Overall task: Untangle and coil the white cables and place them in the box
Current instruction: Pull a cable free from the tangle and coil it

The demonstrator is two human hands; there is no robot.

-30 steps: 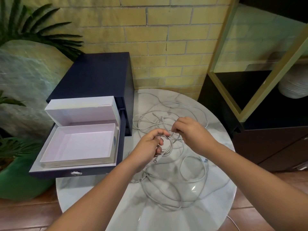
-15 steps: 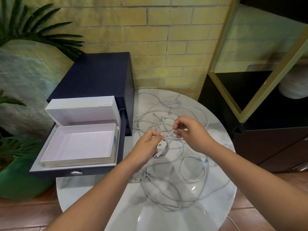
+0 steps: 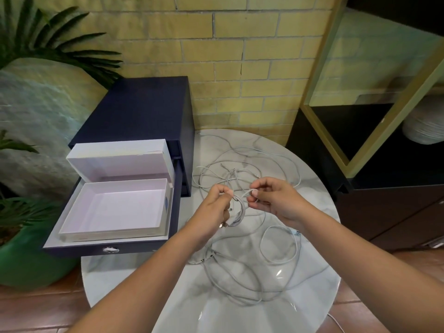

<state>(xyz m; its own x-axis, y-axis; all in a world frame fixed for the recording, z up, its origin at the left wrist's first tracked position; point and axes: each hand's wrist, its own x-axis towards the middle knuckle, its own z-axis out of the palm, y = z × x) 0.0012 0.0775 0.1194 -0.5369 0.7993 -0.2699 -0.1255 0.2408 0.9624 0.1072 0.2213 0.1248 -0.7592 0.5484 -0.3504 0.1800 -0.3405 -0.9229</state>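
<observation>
The left hand point(image 3: 217, 205) is closed on a small coil point(image 3: 237, 212) of white cable, pinching the loops between thumb and fingers so that they hang just below its knuckles. The right hand point(image 3: 271, 200) sits close beside it, thumb and forefinger pinched narrow on the strand that feeds into the coil. Both hands hover above the desk point(image 3: 312, 188), not resting on it.

The rest of the white cables point(image 3: 252, 267) lies loose on the marble: a wide tangle nearer the person than the hands, more loops beyond the fingertips toward the brick wall. The box point(image 3: 115, 210) stands open and empty well off to the left of the left hand, inside a pulled-out drawer point(image 3: 105, 248) of the dark cabinet point(image 3: 144, 109).

The likely trouble lies in the crossings. The strand in the right hand appears to run back into the pile, where several cables overlap; pulling it fast could tighten a knot instead of freeing it, or drag the whole heap toward the coil. A connector could also snag in a loop. The left-hand pinch is light, so a sharp tug may spill the finished turns. One strand trails off the desk's near edge at the right, and its weight might pull slack to the floor.
</observation>
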